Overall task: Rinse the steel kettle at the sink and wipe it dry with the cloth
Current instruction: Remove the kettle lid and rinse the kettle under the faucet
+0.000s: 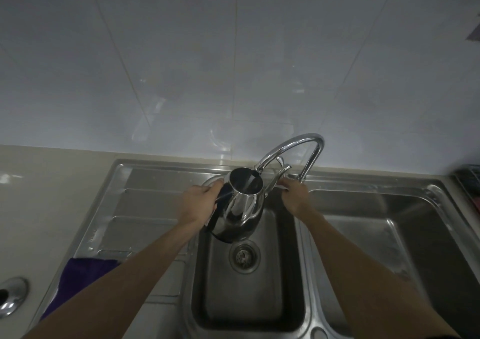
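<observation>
The steel kettle (240, 203) is gripped by its dark handle in the left hand (198, 199), fingers curled round it. It is held over the middle sink basin (246, 310), open mouth under the tap spout (291, 154), long axis tilted far. The right hand (293, 194) rests at the tap base; its grip cannot be told. A purple cloth (83, 279) lies near left
</observation>
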Action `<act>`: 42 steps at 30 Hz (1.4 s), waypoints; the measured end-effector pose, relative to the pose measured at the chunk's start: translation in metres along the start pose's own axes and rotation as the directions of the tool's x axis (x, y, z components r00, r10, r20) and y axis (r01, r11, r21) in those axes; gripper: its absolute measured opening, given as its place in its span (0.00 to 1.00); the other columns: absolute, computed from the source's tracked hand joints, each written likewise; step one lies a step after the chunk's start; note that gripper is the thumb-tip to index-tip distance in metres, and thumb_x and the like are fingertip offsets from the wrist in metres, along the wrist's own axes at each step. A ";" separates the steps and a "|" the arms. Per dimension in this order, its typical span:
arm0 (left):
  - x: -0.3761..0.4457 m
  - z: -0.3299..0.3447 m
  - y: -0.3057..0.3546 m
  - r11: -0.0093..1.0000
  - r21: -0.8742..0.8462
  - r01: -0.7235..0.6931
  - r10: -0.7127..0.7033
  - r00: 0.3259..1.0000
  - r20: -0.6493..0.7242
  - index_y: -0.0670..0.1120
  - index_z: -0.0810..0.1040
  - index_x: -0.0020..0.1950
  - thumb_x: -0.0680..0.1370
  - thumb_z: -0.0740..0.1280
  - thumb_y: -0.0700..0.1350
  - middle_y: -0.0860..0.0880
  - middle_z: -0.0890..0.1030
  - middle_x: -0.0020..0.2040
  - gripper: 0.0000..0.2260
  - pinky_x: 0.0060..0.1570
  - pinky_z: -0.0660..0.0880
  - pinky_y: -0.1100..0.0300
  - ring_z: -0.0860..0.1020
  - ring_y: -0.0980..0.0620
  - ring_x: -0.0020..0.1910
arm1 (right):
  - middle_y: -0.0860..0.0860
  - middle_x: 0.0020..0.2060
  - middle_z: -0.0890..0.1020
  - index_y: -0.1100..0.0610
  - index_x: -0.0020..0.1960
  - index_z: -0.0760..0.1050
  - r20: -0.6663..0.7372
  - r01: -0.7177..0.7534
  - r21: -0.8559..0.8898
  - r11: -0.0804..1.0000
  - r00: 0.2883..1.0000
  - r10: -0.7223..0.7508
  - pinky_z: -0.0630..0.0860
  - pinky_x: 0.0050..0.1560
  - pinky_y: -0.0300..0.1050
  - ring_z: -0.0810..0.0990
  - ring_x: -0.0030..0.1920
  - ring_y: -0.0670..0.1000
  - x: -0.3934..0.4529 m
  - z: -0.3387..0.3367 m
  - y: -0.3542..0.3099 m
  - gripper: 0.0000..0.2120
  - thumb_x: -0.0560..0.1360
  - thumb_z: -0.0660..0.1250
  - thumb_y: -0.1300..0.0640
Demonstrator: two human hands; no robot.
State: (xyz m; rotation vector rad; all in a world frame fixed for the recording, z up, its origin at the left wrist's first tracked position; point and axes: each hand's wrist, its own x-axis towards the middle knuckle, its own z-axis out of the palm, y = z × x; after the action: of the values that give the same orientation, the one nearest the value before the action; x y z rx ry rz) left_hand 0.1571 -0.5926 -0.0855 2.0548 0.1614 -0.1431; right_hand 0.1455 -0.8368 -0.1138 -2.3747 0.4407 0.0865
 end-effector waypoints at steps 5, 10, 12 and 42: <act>0.004 -0.005 -0.009 1.000 -0.015 0.016 -0.016 1.000 0.010 0.45 0.77 0.23 0.78 0.64 0.59 0.50 0.73 0.17 0.27 0.20 0.63 0.73 0.69 0.60 0.15 | 0.57 0.60 0.81 0.58 0.60 0.79 -0.008 -0.007 0.022 1.000 1.000 0.007 0.70 0.62 0.42 0.78 0.61 0.58 -0.002 0.001 0.001 0.23 0.72 0.56 0.73; 0.005 -0.021 -0.020 0.999 -0.035 0.036 -0.035 0.999 0.032 0.40 0.85 0.33 0.76 0.63 0.63 0.41 0.83 0.28 0.28 0.31 0.70 0.62 0.74 0.56 0.22 | 0.59 0.62 0.79 0.59 0.61 0.79 -0.004 -0.009 0.022 1.000 1.000 0.009 0.73 0.58 0.44 0.78 0.59 0.59 -0.001 0.003 0.000 0.22 0.74 0.56 0.72; 0.006 -0.025 -0.023 0.998 -0.048 0.040 -0.039 0.999 0.008 0.40 0.85 0.33 0.76 0.64 0.63 0.38 0.83 0.30 0.28 0.34 0.71 0.59 0.76 0.52 0.24 | 0.59 0.62 0.79 0.59 0.62 0.78 0.008 -0.004 0.012 1.000 1.000 0.004 0.73 0.61 0.45 0.77 0.61 0.58 -0.001 0.004 -0.001 0.21 0.75 0.56 0.71; 0.036 0.010 0.010 0.983 0.021 0.181 -0.182 0.982 0.045 0.49 0.73 0.18 0.69 0.62 0.65 0.52 0.72 0.17 0.26 0.33 0.69 0.60 0.69 0.55 0.17 | 0.62 0.61 0.76 0.62 0.67 0.68 -0.006 -0.060 -0.030 0.998 0.998 0.060 0.72 0.56 0.50 0.75 0.61 0.62 0.068 0.001 0.005 0.21 0.75 0.59 0.68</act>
State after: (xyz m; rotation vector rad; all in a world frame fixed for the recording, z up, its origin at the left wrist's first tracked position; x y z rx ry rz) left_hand 0.1938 -0.6042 -0.0880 2.0501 0.3199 -0.3059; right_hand 0.2075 -0.8596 -0.1299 -2.3924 0.5164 0.1151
